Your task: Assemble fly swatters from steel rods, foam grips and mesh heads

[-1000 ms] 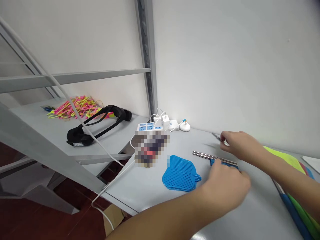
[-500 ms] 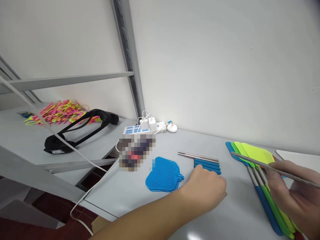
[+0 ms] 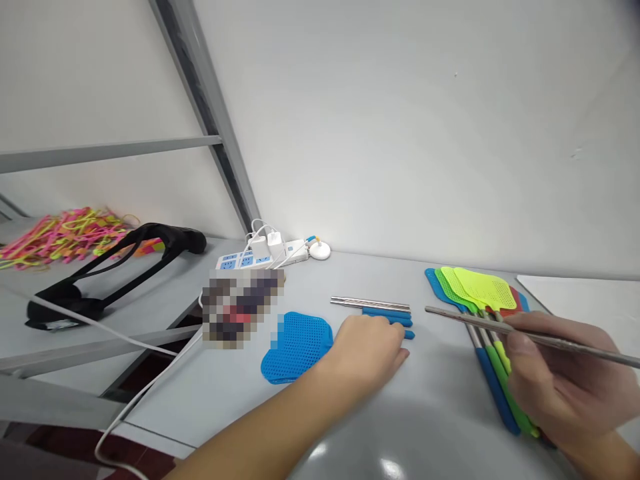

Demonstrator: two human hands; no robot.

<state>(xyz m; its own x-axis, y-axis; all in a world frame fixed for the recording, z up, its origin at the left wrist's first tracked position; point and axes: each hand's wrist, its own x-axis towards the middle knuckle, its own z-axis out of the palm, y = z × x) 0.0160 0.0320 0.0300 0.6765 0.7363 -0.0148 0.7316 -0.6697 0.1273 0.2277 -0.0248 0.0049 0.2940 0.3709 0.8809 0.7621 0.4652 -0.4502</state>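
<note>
My left hand [image 3: 371,347] reaches over the bench, its fingers curled down on a blue handle [image 3: 409,335] whose end sticks out beyond them. Against it lie more blue handles [image 3: 387,313] and several thin silver tubes [image 3: 370,303]. Left of this hand rests a small stack of blue perforated fly swatter heads [image 3: 299,347]. My right hand [image 3: 565,373] is closed on a thin grey metal rod [image 3: 470,317], which points left. Below and behind that hand, several fly swatters [image 3: 483,290] in blue, green, yellow and red lie fanned together, their handles partly hidden.
A white power strip [image 3: 257,257] with chargers and a round white device [image 3: 320,251] stand by the wall. A blurred-out item [image 3: 243,310] lies in front. At left are a black headset-like frame [image 3: 120,273], pink and yellow straps [image 3: 65,233], a trailing white cable [image 3: 150,388] and a metal post [image 3: 215,113].
The view has turned right. My left hand has drawn one blue handle slightly apart from the others. My right hand still holds the rod.
</note>
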